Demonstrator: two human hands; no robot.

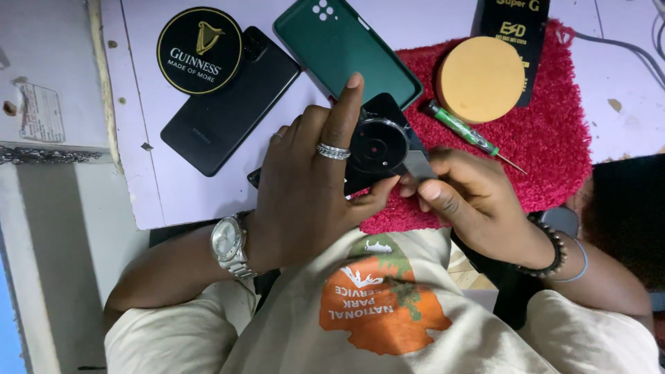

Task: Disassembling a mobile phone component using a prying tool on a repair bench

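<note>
Black device (377, 147) with a round glass-like face sits at the centre of the view, held above the near edge of the desk (173, 187) and the red fluffy mat (554, 138). At its 9 o'clock the left hand (312, 187) wraps it: the grip is closed on the device, thumb under its lower edge and the ringed finger stretched up across its left rim toward 12 o'clock. A silver watch (228, 244) sits on that wrist. At the device's 3 o'clock the right hand (471, 201) has its grip pressed together, thumb and forefinger pinching a small thin grey blade-like piece (419, 165) whose upper end touches the device's right side. A beaded bracelet (554, 249) circles the right wrist.

At 12 o'clock from the device lies a green phone case (339, 45), its lower corner just behind the raised finger. At 10 o'clock a black phone (222, 111) lies back up on the desk, with a round black coaster (199, 50) overlapping its top end. At 2 o'clock a green-handled screwdriver (464, 131) lies on the mat, and just beyond it a round yellow sponge pad (481, 79) partly covers a black packet (516, 28). At 6 o'clock is the person's cream shirt (388, 305) with an orange print.
</note>
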